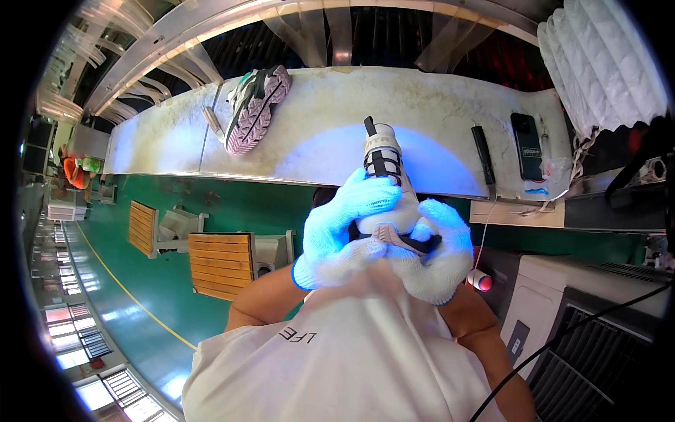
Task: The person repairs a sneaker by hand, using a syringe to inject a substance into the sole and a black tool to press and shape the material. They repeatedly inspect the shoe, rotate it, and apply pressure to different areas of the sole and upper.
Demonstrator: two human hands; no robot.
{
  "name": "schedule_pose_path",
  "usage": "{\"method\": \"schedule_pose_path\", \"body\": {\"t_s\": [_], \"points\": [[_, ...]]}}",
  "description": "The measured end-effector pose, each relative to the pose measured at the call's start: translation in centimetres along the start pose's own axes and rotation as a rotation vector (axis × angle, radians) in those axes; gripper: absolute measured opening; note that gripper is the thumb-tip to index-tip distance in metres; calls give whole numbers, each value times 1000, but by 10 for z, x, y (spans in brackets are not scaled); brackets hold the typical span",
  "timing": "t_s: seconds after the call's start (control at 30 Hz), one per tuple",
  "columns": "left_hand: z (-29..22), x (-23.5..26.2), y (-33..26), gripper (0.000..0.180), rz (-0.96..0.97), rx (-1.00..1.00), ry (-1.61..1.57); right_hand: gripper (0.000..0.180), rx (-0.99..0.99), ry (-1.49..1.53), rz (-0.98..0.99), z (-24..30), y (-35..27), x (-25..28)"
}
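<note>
Close to my chest, at the near edge of the bench, I hold a light grey and white sneaker (383, 151) with black laces and a black pull tab. My left hand (349, 228), in a white knitted glove, wraps round one side of it, fingers over the upper. On the other side my right hand (439, 250), gloved the same way, grips near the end toward me, where a pinkish-beige and black part shows. Blue light falls on gloves and shoe. Much of the sole is hidden. Farther left a second sneaker (256, 112) lies on its side, pinkish sole showing.
The pale bench (323, 98) curves across in front of me. A pen-like tool (213, 121) lies by the second shoe. At right are a black-handled tool (483, 158) and a dark phone (526, 144). Wooden-topped stools (221, 264) stand at left; a grey machine (562, 295) is at right.
</note>
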State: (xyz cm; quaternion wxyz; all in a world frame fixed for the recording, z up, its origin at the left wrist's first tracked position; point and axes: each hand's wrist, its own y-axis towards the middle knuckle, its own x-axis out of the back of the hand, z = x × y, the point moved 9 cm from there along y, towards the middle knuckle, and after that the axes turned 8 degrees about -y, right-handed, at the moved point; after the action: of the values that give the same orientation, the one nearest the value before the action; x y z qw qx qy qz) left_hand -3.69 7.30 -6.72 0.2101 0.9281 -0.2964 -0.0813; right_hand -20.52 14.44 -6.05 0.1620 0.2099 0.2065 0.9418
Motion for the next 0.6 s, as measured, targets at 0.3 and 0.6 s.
{"method": "schedule_pose_path", "body": {"t_s": [0.3,0.6], "points": [[0,0,-6,44,-95,179,-237,46,69,-24,23,23,5,-6],[10,10,-13,33,-137,375,-320,68,197,-36,124,37,4,-18]]}}
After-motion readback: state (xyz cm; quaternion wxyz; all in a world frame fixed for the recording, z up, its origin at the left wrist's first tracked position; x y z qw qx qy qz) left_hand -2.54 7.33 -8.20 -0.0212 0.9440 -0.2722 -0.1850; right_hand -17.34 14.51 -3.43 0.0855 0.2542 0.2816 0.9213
